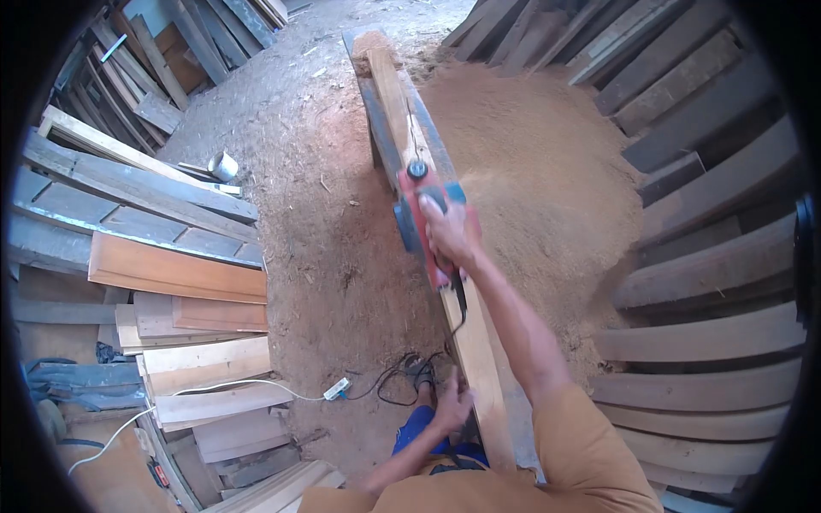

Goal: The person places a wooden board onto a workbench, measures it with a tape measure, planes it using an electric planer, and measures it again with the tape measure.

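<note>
My right hand (451, 231) is wrapped around the handle of a red and blue electric planer (421, 225), which rests on top of a long pale wooden beam (479, 359). A round dark knob shows at the planer's front end. Its black cord (463, 309) trails back along the beam and down beside it. Lower down, my left hand (453, 409) is held close to the beam's left side, fingers apart, with nothing visible in it. Whether it touches the wood or the cord, I cannot tell. The beam lies on a narrow bench (376, 128).
Reddish shavings (530, 145) cover the ground right of the bench. Boards (710, 342) lean along the right side; more planks and panels (180, 269) are stacked left. A white extension socket (336, 389) lies on the floor by the looped cord. A pale bucket (223, 166) stands further off.
</note>
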Demonstrator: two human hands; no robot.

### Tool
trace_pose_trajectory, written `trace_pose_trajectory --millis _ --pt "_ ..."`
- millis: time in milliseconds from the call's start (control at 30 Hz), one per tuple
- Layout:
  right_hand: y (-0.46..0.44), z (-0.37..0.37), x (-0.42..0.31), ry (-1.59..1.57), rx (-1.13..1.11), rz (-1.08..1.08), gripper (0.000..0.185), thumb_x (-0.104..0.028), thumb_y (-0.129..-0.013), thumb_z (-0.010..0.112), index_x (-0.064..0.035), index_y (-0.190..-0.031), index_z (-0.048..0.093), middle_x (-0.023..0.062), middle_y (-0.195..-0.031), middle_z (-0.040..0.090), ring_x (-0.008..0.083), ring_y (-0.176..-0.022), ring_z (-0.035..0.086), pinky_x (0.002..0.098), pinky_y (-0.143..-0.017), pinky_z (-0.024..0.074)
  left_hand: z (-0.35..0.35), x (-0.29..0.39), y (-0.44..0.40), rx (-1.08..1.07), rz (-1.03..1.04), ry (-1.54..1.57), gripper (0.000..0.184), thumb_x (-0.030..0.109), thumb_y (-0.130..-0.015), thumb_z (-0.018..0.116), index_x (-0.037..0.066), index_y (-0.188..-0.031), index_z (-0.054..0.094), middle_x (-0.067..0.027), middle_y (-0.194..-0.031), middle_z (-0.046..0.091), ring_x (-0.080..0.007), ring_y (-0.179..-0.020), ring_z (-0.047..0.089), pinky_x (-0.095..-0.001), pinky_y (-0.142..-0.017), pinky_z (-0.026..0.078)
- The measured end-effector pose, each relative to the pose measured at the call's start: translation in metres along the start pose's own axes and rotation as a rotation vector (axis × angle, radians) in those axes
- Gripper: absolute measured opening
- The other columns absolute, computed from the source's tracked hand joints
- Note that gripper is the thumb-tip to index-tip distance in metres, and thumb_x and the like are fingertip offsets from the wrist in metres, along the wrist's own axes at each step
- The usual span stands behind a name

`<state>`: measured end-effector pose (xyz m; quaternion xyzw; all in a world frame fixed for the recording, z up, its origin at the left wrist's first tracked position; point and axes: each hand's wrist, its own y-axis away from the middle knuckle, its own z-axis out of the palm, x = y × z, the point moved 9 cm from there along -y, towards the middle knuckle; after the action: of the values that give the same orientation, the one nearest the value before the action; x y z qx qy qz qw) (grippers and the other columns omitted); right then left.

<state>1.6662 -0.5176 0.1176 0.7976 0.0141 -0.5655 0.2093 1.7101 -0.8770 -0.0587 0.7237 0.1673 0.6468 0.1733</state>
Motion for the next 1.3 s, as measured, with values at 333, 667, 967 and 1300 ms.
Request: trace_pose_trajectory --millis 333,667,967,1300 --pt "-0.229 0.029 -0.089 -0.094 0.008 -0.157 0.047 -0.05 -0.098 0.06 -0.0062 -0.082 0.063 0.0026 -0.065 0.059 0.0128 -0.052 0.057 0.0288 -0.048 0.0468 0.018 -0.01 -0.005 -0.42 -0.228 -0.234 0.1 0.043 -0.096 0.061 -0.013 -0.156 0.003 -0.0376 -0.152 0.037 -0.0468 -0.139 0.045 -0.0435 -0.114 0.04" --pt "-0.087 -0.003 -0.019 -0.142 -0.01 -0.002 0.041 -0.044 -0.1 0.062 -0.0073 -0.082 0.062 0.001 -0.065 0.058 0.0109 -0.051 0.055 0.0285 -0.047 0.0462 0.019 -0.015 -0.007 -0.311 -0.149 -0.122 0.1 0.039 -0.095 0.063 -0.012 -0.157 0.003 -0.0348 -0.151 0.041 -0.0434 -0.138 0.048 -0.0412 -0.113 0.04" --pt "0.228 -0.052 0.116 0.036 -0.003 -0.034 0.036 -0.035 -0.098 0.06 -0.0002 -0.108 0.061 0.0084 -0.072 0.061 0.0185 -0.065 0.062 0.0373 -0.061 0.0505 0.032 -0.087 0.033 -0.085 -0.449 0.938 0.076 0.043 -0.092 0.065 0.009 -0.152 0.032 -0.018 -0.134 0.057 -0.0291 -0.112 0.06 -0.0419 -0.098 0.048" --pt "0.331 -0.059 0.159 0.014 0.019 0.05 0.042 -0.037 -0.097 0.06 -0.0002 -0.116 0.06 0.0127 -0.082 0.063 0.0191 -0.066 0.064 0.0373 -0.063 0.0519 0.055 -0.146 0.07 0.024 -0.721 1.091 0.046 0.049 -0.101 0.047 0.015 -0.129 0.056 -0.0134 -0.117 0.061 -0.0286 -0.106 0.06 -0.0475 -0.096 0.049"
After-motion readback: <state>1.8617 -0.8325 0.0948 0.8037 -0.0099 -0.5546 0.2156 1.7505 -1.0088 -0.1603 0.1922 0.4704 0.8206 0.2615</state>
